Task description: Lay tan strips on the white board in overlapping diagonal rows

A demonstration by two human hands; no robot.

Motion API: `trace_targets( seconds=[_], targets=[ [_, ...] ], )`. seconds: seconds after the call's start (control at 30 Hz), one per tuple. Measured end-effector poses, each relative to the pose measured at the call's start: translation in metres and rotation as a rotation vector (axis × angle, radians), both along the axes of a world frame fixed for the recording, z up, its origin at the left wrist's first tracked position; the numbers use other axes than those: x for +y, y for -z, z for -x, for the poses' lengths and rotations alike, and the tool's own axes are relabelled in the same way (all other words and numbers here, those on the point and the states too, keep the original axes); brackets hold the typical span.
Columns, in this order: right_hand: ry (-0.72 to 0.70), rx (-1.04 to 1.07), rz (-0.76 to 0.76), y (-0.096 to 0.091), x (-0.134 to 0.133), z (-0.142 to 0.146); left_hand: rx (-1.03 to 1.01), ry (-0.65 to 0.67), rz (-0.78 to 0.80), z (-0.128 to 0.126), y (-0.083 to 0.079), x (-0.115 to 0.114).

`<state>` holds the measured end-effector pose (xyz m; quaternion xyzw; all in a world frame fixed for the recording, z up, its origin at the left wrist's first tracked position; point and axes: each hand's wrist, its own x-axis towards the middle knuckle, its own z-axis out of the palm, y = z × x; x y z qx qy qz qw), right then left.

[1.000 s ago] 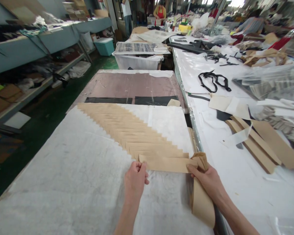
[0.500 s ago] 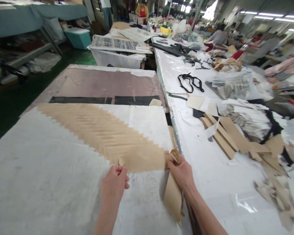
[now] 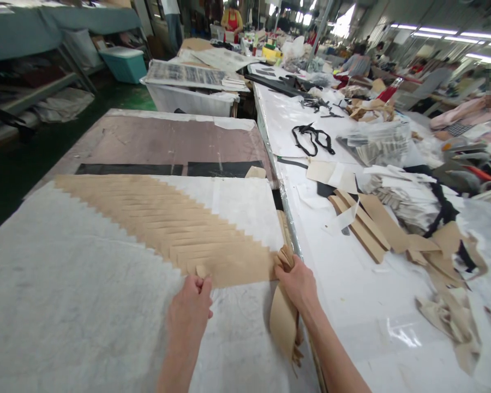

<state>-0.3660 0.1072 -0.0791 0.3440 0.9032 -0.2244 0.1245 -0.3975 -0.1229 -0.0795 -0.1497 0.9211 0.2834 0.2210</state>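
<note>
Tan fabric strips (image 3: 147, 218) lie overlapped in a stepped diagonal row on a white sheet (image 3: 77, 284). At the near end, my left hand (image 3: 190, 308) pinches the folded-up left corner of the front strip (image 3: 237, 267). By that strip's right end, my right hand (image 3: 298, 284) is closed around a gathered bundle of tan fabric strips (image 3: 284, 322). The bundle's top bunches above my fingers, and its lower part hangs down beside my wrist with ragged ends. My right fingertips are partly hidden by the cloth.
A metal-edged white table (image 3: 352, 316) adjoins on the right, carrying tan offcuts (image 3: 364, 234), a stack of white pieces (image 3: 405, 191) and a black cord (image 3: 311, 139). Beyond the sheet are black strips (image 3: 131, 169) and a white bin (image 3: 188, 101). Several people are farther back.
The view has shifted slightly, so the scene sits a little farther left. The hanging part of the bundle has swung and bulged a bit. Both hands keep their grips.
</note>
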Motion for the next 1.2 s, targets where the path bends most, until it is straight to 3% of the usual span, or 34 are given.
trace_targets(
  seconds=[0.17,0.3,0.37,0.43,0.5,0.6,0.63,0.7,0.8,0.9,1.0,1.2],
  targets=[
    [-0.054,-0.135,-0.142,-0.012,0.003,0.003,0.154,0.223,0.435,-0.004,-0.012,0.01],
    [-0.046,-0.16,-0.187,-0.018,0.017,-0.003,0.541,0.564,0.495,-0.01,-0.001,0.011],
    [0.009,-0.147,-0.199,-0.023,0.027,-0.012,0.624,0.691,0.481,-0.011,0.005,0.009],
    [0.091,-0.052,-0.067,-0.032,0.037,-0.024,0.64,0.715,0.456,-0.012,0.008,0.007],
    [0.154,0.129,0.312,-0.043,0.041,-0.039,0.631,0.703,0.414,-0.012,0.006,0.006],
    [0.182,0.307,0.989,-0.06,0.035,-0.057,0.579,0.631,0.259,-0.013,-0.003,0.012],
    [0.187,0.318,1.133,-0.063,0.03,-0.061,0.547,0.589,0.148,-0.014,-0.007,0.016],
    [0.206,0.313,1.282,-0.067,0.02,-0.063,0.441,0.493,-0.153,-0.019,-0.018,0.025],
    [0.274,0.313,1.314,-0.066,0.007,-0.061,0.215,0.361,-0.602,-0.03,-0.036,0.039],
    [0.288,0.337,1.271,-0.063,-0.002,-0.056,0.042,0.273,-0.877,-0.037,-0.05,0.052],
    [0.254,0.378,1.246,-0.062,-0.009,-0.053,-0.059,0.201,-0.968,-0.038,-0.056,0.062],
    [0.152,0.399,1.275,-0.065,-0.019,-0.049,-0.075,0.119,-0.967,-0.034,-0.054,0.071]
  ],
)
